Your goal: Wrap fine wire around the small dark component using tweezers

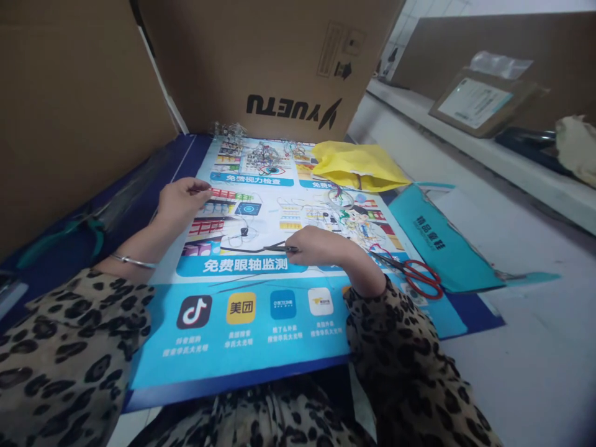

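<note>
My right hand (315, 245) is closed round a slim, dark, pointed tool that looks like tweezers (277, 248), its tip aimed left. By that tip, a thin black strand (242, 250) curves over the printed poster (153, 335). Over the poster's left edge, my left hand (184, 197) has its thumb and fingertips pressed together; what they hold, if anything, is too small to make out. A small black piece (244, 231) with a fine wire lies between the hands. Red-handled scissors (423, 279) rest to the right of my right forearm.
Tangled thin wires (265, 154) lie at the back, near a roll of clear tape (341, 198). A yellow pouch (358, 164) and a teal bag (423, 239) are on the right. Teal-handled pliers (65, 242) lie left. Cardboard boxes (261, 56) wall the back and left.
</note>
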`<state>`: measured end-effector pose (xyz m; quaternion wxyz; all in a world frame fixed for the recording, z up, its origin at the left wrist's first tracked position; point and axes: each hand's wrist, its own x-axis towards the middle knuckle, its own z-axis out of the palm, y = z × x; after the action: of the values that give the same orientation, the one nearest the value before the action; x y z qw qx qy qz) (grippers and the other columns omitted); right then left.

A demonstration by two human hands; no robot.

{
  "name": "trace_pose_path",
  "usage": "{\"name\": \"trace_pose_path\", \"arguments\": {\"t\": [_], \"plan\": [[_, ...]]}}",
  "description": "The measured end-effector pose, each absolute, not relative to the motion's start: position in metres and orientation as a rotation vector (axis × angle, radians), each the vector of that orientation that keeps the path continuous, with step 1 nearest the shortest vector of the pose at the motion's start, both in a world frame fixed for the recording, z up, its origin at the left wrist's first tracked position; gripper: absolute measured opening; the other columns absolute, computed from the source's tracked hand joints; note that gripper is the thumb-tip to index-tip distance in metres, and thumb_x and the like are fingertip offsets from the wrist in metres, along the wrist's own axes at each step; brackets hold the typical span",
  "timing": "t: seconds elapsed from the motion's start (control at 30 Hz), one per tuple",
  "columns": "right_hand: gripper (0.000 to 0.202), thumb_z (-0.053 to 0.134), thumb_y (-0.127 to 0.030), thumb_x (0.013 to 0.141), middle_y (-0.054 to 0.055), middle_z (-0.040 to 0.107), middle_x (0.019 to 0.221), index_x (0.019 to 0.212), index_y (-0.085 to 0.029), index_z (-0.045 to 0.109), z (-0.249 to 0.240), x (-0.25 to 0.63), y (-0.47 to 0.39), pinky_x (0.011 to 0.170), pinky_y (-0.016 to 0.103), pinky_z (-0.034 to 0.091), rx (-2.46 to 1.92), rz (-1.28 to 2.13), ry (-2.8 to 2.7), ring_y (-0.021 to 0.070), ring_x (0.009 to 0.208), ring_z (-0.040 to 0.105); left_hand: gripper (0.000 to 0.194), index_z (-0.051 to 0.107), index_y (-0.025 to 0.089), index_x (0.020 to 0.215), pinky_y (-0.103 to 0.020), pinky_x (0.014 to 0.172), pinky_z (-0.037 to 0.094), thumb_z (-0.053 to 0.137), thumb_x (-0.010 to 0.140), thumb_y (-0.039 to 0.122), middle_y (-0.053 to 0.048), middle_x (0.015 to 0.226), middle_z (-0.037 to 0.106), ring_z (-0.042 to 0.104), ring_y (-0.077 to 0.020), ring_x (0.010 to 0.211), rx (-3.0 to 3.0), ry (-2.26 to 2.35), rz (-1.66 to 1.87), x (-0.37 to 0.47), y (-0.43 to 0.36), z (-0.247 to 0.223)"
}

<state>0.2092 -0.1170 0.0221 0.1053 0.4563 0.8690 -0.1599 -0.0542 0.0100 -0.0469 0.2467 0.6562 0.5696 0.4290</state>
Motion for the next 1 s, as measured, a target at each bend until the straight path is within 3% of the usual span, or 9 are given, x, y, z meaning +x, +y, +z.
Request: {"name": "trace_pose_path", "arguments": {"t": [0.2,0.37,0.5,0.63,0.83,1.0], "plan": [[0.019,0.051,-0.031,0.071,0.004,0.061,0.078,0.081,-0.018,0.060,0.019,0.224,-0.131,0.051,0.024,0.025,1.408,-0.367,2.443,0.0144,0.067,0.050,0.023,0.065,0.018,0.090,-0.029,0.073,0.045,0.058,0.074,0.032,-0.001,0.088,0.064,0.058,-0.0174,0.079,2.052,1.557,1.114,-0.054,-0.049,-0.024],[0.018,0.047,-0.027,0.076,0.006,0.064,0.089,0.089,-0.020,0.058,0.012,0.247,-0.154,0.057,0.025,0.031,1.436,-0.212,2.359,0.0184,0.078,0.056,0.018,0.066,0.023,0.082,-0.028,0.069,0.046,0.056,0.075,0.036,-0.002,0.083,0.066,0.059,-0.0173,0.074,2.214,1.385,1.088,-0.052,-0.094,-0.024],[0.021,0.039,-0.016,0.079,0.007,0.064,0.089,0.087,-0.019,0.058,0.005,0.266,-0.156,0.058,0.026,0.034,1.476,-0.090,2.287,0.0190,0.078,0.059,0.018,0.066,0.022,0.084,-0.027,0.077,0.044,0.053,0.079,0.033,-0.002,0.085,0.067,0.060,-0.0170,0.082,2.357,1.114,0.747,-0.045,-0.098,-0.026],[0.023,0.036,-0.012,0.080,0.011,0.063,0.089,0.091,-0.017,0.056,-0.002,0.280,-0.145,0.056,0.027,0.034,1.609,0.046,2.197,0.0209,0.074,0.060,0.018,0.066,0.019,0.086,-0.024,0.074,0.042,0.051,0.082,0.027,-0.003,0.085,0.066,0.059,-0.0149,0.081,2.417,0.917,0.481,-0.042,-0.097,-0.020],[0.018,0.038,-0.023,0.083,0.007,0.060,0.088,0.089,-0.020,0.054,-0.005,0.278,-0.138,0.051,0.026,0.030,1.889,0.198,2.121,0.0203,0.074,0.058,0.016,0.064,0.020,0.090,-0.022,0.074,0.040,0.050,0.083,0.024,-0.002,0.089,0.063,0.057,-0.0133,0.082,2.476,0.840,0.271,-0.046,-0.104,-0.018],[0.017,0.041,-0.030,0.082,0.003,0.061,0.085,0.084,-0.022,0.055,-0.006,0.267,-0.142,0.053,0.025,0.029,1.984,0.050,2.259,0.0164,0.071,0.056,0.020,0.061,0.020,0.086,-0.021,0.067,0.038,0.042,0.086,0.020,-0.001,0.090,0.060,0.056,-0.0121,0.080,2.601,0.907,0.185,-0.041,-0.107,-0.023]]}}
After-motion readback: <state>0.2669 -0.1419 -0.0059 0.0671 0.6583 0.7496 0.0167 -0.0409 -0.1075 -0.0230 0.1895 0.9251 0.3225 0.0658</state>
